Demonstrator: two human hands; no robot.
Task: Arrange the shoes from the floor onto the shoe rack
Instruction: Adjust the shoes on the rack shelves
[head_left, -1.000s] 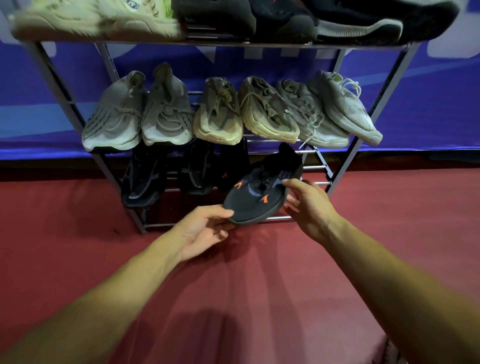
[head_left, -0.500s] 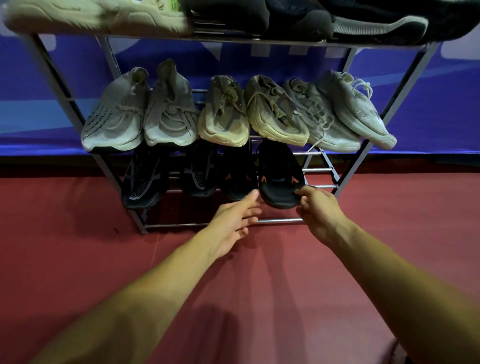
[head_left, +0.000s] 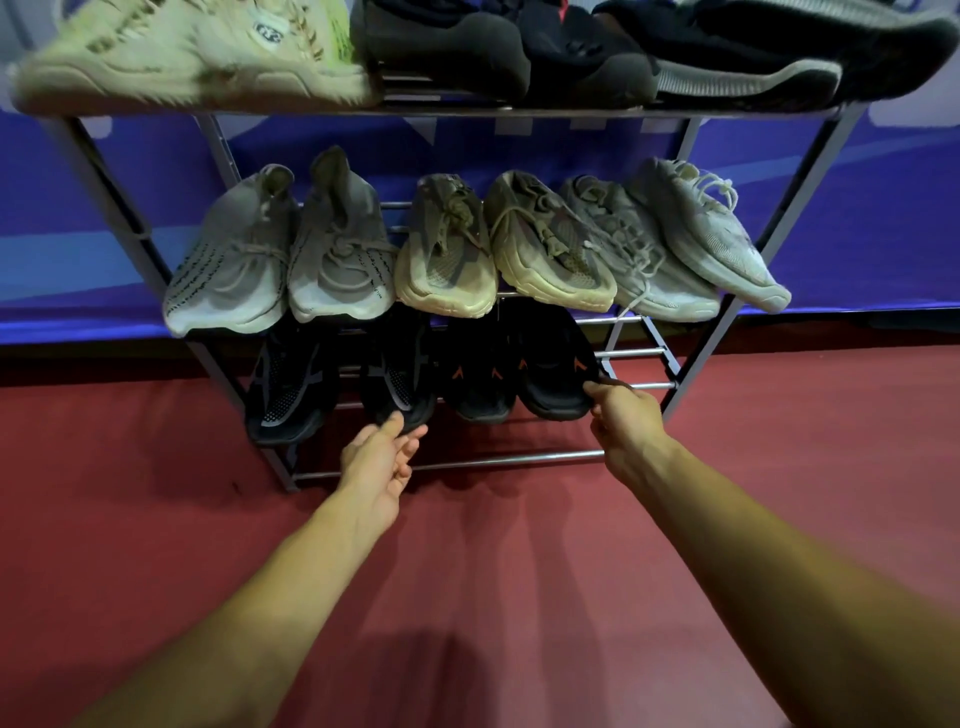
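While right hand (head_left: 626, 422) pinches black shoe (head_left: 550, 371), left hand (head_left: 376, 462) outstretched, loosely open, empty.

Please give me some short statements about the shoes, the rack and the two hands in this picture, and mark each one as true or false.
1. Six light shoes stand on the middle shelf. True.
2. The right hand grips the rightmost black shoe on the bottom shelf. True.
3. The left hand holds a white shoe. False: it is open and holds nothing, just in front of the second black shoe from the left.
4. The bottom shelf holds two shoes. False: it holds four, all black.
5. The top shelf has only light shoes. False: one cream shoe is at the left, with dark shoes beside it.
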